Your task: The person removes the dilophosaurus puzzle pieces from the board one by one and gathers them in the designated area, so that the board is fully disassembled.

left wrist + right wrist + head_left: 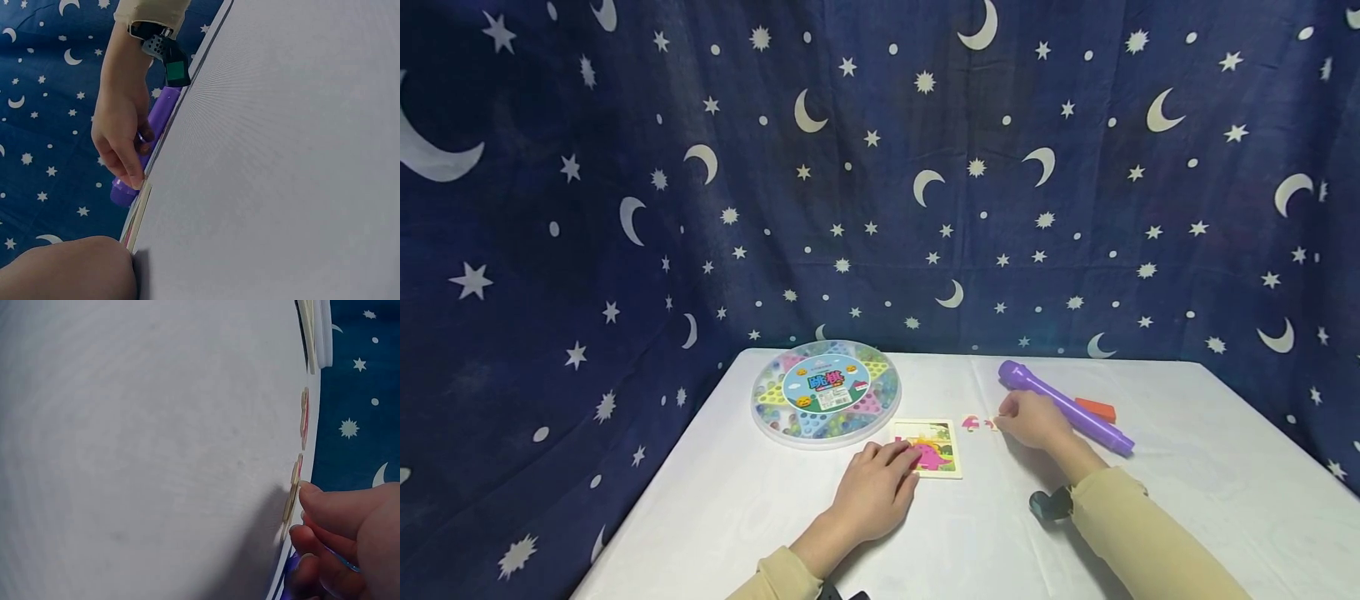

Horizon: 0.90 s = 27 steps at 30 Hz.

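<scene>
A small framed jigsaw puzzle [947, 472] with a pink dinosaur lies flat on the table. My left hand [874, 487] rests its relaxed fingers on the puzzle's left part, covering some of the picture. Just right of the frame is a loose pink-and-white puzzle piece [971, 422]. Beside that, my right hand [1033, 419] pinches a second puzzle piece [990, 424] at its edge, low over the tabletop. In the right wrist view the thumb sits against this thin wooden piece [292, 495], with the other fingers curled below.
A round Chinese checkers box [880, 417] with coloured marbles stands behind and left of the puzzle. Beyond my right hand lie a purple toy microphone [1093, 427] and an orange block [1096, 409]. A dark blue curtain [880, 200] with moons and stars hangs behind the white table [737, 500].
</scene>
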### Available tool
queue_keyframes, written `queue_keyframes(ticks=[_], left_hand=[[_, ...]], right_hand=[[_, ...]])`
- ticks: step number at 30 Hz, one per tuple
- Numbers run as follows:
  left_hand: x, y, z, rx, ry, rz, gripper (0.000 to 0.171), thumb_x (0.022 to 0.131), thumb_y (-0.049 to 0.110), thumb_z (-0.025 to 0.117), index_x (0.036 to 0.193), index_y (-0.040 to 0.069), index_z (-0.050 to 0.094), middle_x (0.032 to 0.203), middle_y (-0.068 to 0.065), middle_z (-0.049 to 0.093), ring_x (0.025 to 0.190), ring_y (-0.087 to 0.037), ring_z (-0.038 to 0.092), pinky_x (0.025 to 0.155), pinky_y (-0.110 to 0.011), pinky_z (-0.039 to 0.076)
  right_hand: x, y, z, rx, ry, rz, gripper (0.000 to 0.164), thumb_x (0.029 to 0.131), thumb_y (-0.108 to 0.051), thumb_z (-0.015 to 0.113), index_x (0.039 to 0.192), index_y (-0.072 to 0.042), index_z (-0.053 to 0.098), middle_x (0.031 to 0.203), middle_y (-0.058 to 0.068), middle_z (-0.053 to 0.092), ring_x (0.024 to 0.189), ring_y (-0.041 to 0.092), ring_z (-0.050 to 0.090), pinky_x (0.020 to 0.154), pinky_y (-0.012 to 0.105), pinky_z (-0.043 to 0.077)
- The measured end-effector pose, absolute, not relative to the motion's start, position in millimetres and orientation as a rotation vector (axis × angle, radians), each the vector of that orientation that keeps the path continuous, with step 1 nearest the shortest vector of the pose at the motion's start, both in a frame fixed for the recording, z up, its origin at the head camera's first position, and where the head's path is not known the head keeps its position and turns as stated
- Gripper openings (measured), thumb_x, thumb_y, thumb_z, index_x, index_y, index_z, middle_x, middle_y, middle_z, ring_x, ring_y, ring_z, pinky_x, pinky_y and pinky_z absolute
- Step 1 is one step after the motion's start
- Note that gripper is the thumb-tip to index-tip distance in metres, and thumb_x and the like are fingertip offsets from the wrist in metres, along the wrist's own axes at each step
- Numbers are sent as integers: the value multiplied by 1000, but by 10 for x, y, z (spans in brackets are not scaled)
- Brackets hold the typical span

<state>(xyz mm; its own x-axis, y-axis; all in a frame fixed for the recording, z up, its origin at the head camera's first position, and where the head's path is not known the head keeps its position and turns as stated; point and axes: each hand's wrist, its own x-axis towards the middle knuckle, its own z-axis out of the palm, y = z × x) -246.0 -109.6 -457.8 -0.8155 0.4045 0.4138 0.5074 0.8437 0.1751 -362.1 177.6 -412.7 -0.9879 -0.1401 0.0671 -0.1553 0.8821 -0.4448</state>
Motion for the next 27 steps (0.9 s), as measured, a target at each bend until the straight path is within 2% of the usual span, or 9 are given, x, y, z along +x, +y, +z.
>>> queue_keyframes(ticks=[4, 10, 16, 23, 27], left_hand=[[-2459, -1099, -4576, -680, -2660, -396, 40, 105, 31, 54, 141, 18, 63, 140, -5, 61, 115, -23, 54, 96, -43, 45], [-2458, -1100, -4577, -681, -2659, -399, 40, 105, 31, 53, 142, 18, 62, 140, -5, 61, 115, -23, 54, 96, -43, 45], [-2459, -1097, -4566, -682, -2659, -402, 40, 105, 31, 53, 142, 18, 62, 140, -6, 61, 116, -23, 54, 96, -43, 45], [-2462, -1096, -4558, -681, -2670, -399, 41, 105, 32, 53, 142, 19, 62, 141, -5, 60, 116, -23, 54, 96, -43, 45], [-2465, -1096, -4555, -683, -2673, -400, 41, 105, 32, 53, 143, 19, 62, 141, -5, 60, 116, -23, 54, 96, -43, 45]], right_hand=[[-3620, 1729, -4111, 266, -2992, 718, 22, 90, -24, 78, 101, -5, 72, 88, 5, 67, 81, 25, 60, 80, 48, 51], [-3591, 1596, -4077, 299, -2957, 812, 18, 91, -21, 77, 100, -7, 71, 87, 4, 66, 75, 21, 59, 69, 39, 51], [-3560, 1444, -4040, 404, -2904, 796, 11, 93, -20, 74, 95, -9, 72, 86, 1, 67, 77, 20, 58, 77, 44, 50], [-3530, 1286, -4010, 446, -2903, 801, 11, 94, -21, 73, 93, -10, 72, 82, -2, 66, 75, 18, 57, 75, 42, 49], [-3506, 1220, -4012, 466, -2895, 784, 11, 93, -20, 73, 92, -10, 72, 83, -1, 67, 78, 19, 60, 78, 44, 51]])
